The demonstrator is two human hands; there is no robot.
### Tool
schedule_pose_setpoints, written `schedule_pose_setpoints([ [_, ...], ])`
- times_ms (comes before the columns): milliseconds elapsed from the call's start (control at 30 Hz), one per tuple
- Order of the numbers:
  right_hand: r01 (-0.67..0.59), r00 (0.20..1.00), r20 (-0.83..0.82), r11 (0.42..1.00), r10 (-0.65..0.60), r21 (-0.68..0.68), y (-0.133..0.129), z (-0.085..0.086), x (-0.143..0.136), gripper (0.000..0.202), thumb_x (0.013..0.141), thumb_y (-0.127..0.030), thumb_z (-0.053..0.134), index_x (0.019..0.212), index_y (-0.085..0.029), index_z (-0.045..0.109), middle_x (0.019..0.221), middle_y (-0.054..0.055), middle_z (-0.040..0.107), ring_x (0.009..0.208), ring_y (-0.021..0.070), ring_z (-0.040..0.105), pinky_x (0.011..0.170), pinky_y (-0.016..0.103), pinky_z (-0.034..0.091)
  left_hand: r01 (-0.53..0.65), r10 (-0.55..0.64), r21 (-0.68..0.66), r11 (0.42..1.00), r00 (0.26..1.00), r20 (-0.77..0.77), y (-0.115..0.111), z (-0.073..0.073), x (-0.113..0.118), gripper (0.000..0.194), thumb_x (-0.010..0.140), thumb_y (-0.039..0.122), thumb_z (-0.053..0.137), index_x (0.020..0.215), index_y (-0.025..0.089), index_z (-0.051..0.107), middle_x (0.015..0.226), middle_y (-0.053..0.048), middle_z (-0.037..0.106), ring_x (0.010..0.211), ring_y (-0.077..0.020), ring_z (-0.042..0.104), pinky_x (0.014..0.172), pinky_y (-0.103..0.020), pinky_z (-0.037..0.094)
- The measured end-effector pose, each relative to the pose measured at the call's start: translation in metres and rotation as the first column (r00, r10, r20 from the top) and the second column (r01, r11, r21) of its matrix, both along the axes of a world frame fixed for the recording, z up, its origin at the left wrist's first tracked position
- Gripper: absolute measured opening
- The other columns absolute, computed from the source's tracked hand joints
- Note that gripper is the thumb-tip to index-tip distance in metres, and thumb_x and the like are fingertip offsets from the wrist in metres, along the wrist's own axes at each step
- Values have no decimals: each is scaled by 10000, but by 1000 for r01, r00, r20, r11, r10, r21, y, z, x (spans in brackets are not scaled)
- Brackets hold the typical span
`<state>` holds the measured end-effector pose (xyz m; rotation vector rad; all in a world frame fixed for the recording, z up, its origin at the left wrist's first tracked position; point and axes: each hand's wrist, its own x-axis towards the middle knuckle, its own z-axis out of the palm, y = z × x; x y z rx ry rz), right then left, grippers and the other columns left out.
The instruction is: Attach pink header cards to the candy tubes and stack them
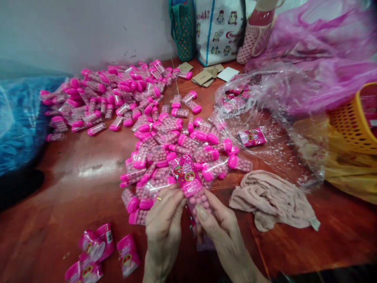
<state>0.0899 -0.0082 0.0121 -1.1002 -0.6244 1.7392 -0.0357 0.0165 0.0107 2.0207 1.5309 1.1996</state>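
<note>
Between my hands is a clear container (196, 200) of small pink candy balls, tilted upward. A printed pink wrapper sleeve (187, 173) covers its upper end. My right hand (226, 230) is closed around the container, thumb on its face. My left hand (163, 226), with a ring on one finger, pinches at the wrapper's lower left edge; its fingertips are partly hidden. Just beyond lies a heap of pink-capped candy containers (165, 137). Several wrapped containers (128, 254) rest at the front left.
A second heap of containers (118, 88) lies against the wall. On the right are a crumpled cloth (273, 200), a clear plastic bag (279, 129), a loose wrapper (252, 136) and a yellow basket (350, 122). Cardboard pieces (203, 78) and a printed tote bag (219, 31) are behind. A blue bag (23, 122) stands left.
</note>
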Motion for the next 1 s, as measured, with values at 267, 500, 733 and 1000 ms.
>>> schedule_pose_setpoints([
  [267, -33, 999, 3, 999, 33, 20, 2, 5, -1, 314, 853, -379, 540, 1123, -227, 593, 703, -14, 499, 553, 94, 438, 522, 197, 415, 127, -131, -73, 989, 990, -46, 6, 13, -15, 250, 751, 29, 584, 912, 204, 664, 834, -23, 700, 774, -172, 653, 736, -260, 499],
  [500, 28, 999, 33, 1000, -28, -8, -1, 5, -9, 327, 834, -377, 560, 1108, -208, 613, 599, -34, 486, 468, 85, 403, 459, 186, 403, 59, -55, -120, 991, 998, 33, 8, 16, -10, 194, 714, 61, 594, 782, 214, 692, 676, -8, 659, 641, -176, 613, 642, -263, 474],
  [733, 69, 988, 136, 997, -74, 38, 0, 3, -8, 312, 837, -352, 551, 1098, -201, 629, 736, 3, 629, 638, 144, 580, 630, 228, 503, 13, 29, -237, 971, 985, 170, 4, 13, 2, 204, 739, 87, 559, 750, 231, 703, 647, 7, 645, 589, -154, 576, 599, -237, 440],
  [1000, 89, 861, 473, 970, -189, 224, -15, -21, -9, 494, 821, -279, 583, 1288, -145, 492, 1006, 81, 701, 895, 222, 663, 805, 307, 534, -63, 500, -580, 812, 586, 637, -3, 2, 17, 83, 683, 219, 693, 746, 200, 743, 725, -25, 723, 708, -179, 643, 719, -269, 485],
])
